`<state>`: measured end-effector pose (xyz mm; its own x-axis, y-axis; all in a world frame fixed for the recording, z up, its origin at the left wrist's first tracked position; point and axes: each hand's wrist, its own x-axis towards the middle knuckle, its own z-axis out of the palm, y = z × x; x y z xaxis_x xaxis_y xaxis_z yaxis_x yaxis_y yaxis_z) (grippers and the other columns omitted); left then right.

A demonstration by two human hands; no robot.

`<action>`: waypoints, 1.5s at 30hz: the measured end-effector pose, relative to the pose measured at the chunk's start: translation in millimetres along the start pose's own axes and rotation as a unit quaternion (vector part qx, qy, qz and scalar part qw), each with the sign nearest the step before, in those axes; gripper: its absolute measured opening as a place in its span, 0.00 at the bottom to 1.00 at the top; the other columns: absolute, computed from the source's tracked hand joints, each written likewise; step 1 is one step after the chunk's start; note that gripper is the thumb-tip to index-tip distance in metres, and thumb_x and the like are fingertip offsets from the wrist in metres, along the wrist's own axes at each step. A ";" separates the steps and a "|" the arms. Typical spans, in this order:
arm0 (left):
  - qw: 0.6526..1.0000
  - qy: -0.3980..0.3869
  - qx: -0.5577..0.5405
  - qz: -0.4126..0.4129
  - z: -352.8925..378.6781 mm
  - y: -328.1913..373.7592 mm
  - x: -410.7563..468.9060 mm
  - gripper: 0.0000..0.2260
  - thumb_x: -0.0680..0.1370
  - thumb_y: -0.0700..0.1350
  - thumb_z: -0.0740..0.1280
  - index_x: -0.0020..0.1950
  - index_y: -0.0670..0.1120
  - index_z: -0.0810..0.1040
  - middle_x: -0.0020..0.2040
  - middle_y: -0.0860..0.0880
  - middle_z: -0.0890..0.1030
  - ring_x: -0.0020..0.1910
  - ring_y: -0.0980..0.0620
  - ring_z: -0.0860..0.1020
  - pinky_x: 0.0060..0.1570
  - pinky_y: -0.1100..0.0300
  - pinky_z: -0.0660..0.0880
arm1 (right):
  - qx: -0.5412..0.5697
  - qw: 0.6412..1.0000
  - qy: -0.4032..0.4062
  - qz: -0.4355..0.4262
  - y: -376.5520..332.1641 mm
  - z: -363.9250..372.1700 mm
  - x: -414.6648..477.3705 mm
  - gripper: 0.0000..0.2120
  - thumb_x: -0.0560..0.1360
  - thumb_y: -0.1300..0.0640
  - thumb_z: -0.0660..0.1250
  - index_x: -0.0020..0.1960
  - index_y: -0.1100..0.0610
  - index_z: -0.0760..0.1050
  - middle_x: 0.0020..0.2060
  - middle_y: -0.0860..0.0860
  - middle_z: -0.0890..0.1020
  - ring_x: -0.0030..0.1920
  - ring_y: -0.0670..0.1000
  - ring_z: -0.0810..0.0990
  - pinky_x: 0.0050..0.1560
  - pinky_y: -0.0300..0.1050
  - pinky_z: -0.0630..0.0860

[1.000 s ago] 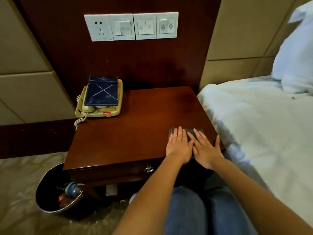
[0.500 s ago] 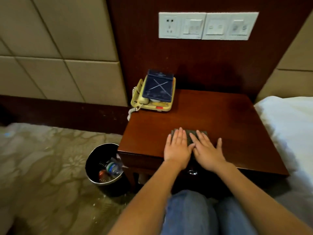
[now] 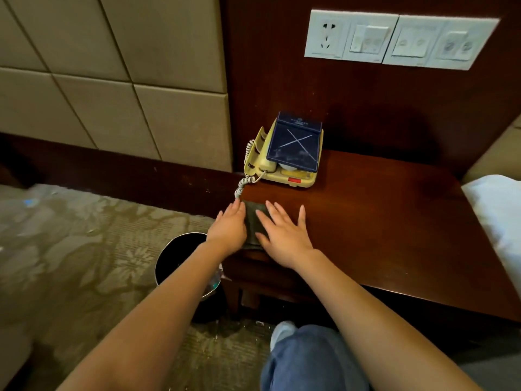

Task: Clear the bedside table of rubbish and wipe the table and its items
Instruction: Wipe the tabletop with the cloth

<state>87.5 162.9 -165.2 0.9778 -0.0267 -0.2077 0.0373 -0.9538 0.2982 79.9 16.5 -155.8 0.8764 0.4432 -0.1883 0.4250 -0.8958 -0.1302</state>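
Observation:
A folded dark grey cloth (image 3: 253, 221) lies at the front left corner of the dark wooden bedside table (image 3: 380, 221). My left hand (image 3: 229, 228) presses flat on the cloth's left side, over the table's left edge. My right hand (image 3: 284, 235) presses flat on its right side, fingers straight and spread. At the table's back left stands a yellowed telephone (image 3: 277, 165) with a dark blue pad (image 3: 294, 143) resting on it. Its coiled cord (image 3: 244, 182) hangs off the left edge, just beyond my left fingertips.
A round black bin (image 3: 174, 258) holding a plastic bottle and other rubbish stands on the patterned carpet left of the table, under my left forearm. White bedding (image 3: 496, 210) borders the table on the right. A socket and switch panel (image 3: 394, 39) is on the wall above.
Both hands have slid the cloth leftwards along the front of the table, from near the right front corner to the left front corner. The view has swung left.

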 end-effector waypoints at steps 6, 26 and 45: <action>0.979 0.043 -0.160 -0.120 -15.1 14.2 36.7 0.13 0.80 0.42 0.59 0.63 0.39 0.71 0.60 0.40 0.76 0.58 0.41 0.75 0.54 0.53 0.72 | 0.010 0.998 -0.054 0.013 1.9 0.8 13.8 0.25 0.82 0.43 0.41 0.77 0.44 0.41 0.77 0.48 0.40 0.76 0.50 0.37 0.65 0.72 0.30; 0.766 0.191 -0.516 -0.332 53.2 31.3 -50.9 0.21 0.83 0.45 0.53 0.74 0.39 0.55 0.72 0.36 0.64 0.69 0.36 0.66 0.66 0.41 0.66 | -0.116 0.986 -0.098 -0.072 -39.0 5.9 -60.4 0.38 0.78 0.44 0.57 0.77 0.49 0.36 0.77 0.50 0.38 0.76 0.53 0.34 0.66 0.73 0.30; 0.762 0.055 -0.535 -0.361 109.2 279.6 -88.8 0.33 0.83 0.50 0.53 0.74 0.32 0.38 0.77 0.38 0.43 0.77 0.44 0.45 0.73 0.53 0.43 | -0.177 0.945 -0.064 0.268 233.2 -30.9 -301.1 0.25 0.82 0.48 0.50 0.77 0.49 0.50 0.78 0.53 0.42 0.77 0.53 0.37 0.68 0.71 0.36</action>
<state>-11.5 -134.0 -165.1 0.6321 0.4703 -0.6159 0.6625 0.0844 0.7443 -77.8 -326.8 -99.5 0.9625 -0.0972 -0.2533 -0.0032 -0.9377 0.3475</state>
